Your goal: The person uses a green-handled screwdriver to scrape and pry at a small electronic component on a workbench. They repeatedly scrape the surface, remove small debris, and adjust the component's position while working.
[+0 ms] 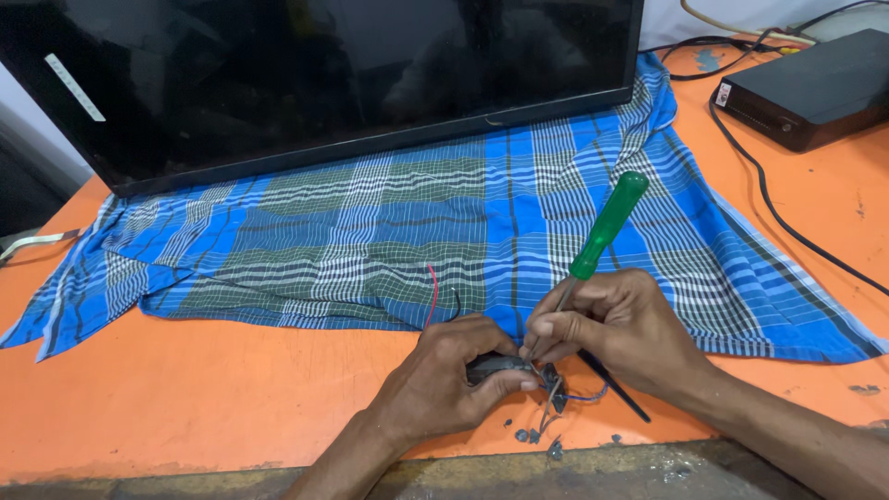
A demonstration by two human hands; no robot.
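Gripping a small dark part (495, 367) near the front edge of the orange tabletop (185, 389), the left hand (444, 384) was closed around it, fingers curled over the top, thumb underneath. The right hand (616, 329) was closed narrow on the metal shaft of a green-handled screwdriver (607, 227), pinched low near the tip, handle tilted up and away toward the back right. The tip met the part's right end; the exact contact point was hidden by fingers.

Risks, as a judgement: the tip could slip off and jab the left fingers, since they sat right beside it. Thin wires (574, 396) trailed loose from the part, with a red wire (433, 294) rising over the cloth; a tug or slip could snap them. Small bits of metal debris (542, 440) lay by the front edge and could roll off.

A blue checked cloth (389, 222) covered the middle of the tabletop, under a black flat screen (324, 74) at the back edge. A black box (815, 88) with a cable (778, 208) sat at the back right corner. A black stick-like tool (616, 387) lay under the right hand.
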